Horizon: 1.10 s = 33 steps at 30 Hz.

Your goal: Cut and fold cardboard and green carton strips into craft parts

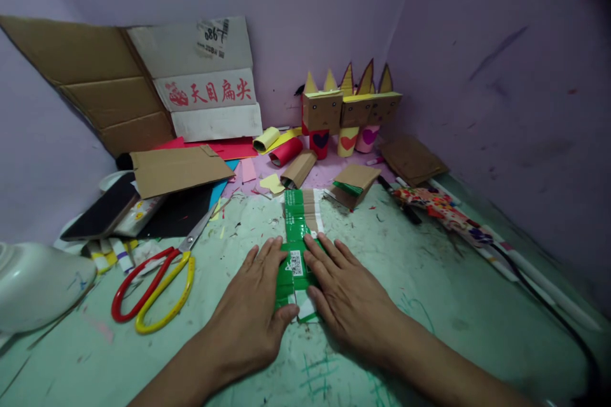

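Note:
A flattened green carton piece [296,216] with a QR code lies on the pale green table in the middle, its far end showing a brown and white strip. My left hand [258,299] rests flat on its left edge, fingers stretched forward. On its right side lies my right hand [346,286], palm down with the fingers extended. Both hands cover parts of the carton. To the left are scissors [179,257] with one red and one yellow handle, their blades slightly apart.
Box-headed paper figures [322,111] stand at the back, near paper tubes [286,151] and a folded cardboard box [357,181]. Large cardboard [205,95] leans on the wall. A white bottle [42,286] lies left; a floral-wrapped tool [443,211] with a cable lies right.

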### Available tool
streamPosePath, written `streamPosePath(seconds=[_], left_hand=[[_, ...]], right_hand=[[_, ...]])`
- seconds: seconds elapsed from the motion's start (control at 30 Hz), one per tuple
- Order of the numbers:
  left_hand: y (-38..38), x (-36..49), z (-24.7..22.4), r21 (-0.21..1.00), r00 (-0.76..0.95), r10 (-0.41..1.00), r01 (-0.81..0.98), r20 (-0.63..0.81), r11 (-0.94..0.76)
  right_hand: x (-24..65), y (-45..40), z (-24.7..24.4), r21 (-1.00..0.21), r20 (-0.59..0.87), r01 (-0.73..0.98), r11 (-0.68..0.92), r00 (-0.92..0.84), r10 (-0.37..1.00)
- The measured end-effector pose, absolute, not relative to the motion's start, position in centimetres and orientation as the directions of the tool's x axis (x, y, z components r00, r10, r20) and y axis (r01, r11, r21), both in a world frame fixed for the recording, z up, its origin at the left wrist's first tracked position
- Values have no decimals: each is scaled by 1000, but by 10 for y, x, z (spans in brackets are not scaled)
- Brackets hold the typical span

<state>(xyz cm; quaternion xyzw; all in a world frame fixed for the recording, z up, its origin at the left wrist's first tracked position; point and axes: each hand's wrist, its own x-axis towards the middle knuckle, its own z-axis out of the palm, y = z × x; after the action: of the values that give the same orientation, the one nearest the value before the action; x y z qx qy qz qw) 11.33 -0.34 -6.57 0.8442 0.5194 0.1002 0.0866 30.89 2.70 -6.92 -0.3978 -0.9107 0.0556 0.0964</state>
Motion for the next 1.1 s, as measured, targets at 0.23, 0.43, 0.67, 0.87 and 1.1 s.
streamPosePath(seconds=[0.23,0.43,0.67,0.87,1.1], left_hand=[[-2,114,-62,277,432,901,862,34,-424],[-1,114,-57,301,435,899,852,53,-430],[4,106,-49,331,488,873,824,0,-460],[8,97,-47,347,544,835,802,-89,-486],[3,112,-53,213,521,847,844,-109,-492]], right_hand=[[309,27,-67,-177,118,719,673,-663,739],[309,27,-66,-172,95,724,668,-663,743],[310,26,-68,-164,116,722,672,-662,740],[310,26,-69,-174,98,727,664,-658,747],[308,26,-67,-167,101,727,666,-659,745]])
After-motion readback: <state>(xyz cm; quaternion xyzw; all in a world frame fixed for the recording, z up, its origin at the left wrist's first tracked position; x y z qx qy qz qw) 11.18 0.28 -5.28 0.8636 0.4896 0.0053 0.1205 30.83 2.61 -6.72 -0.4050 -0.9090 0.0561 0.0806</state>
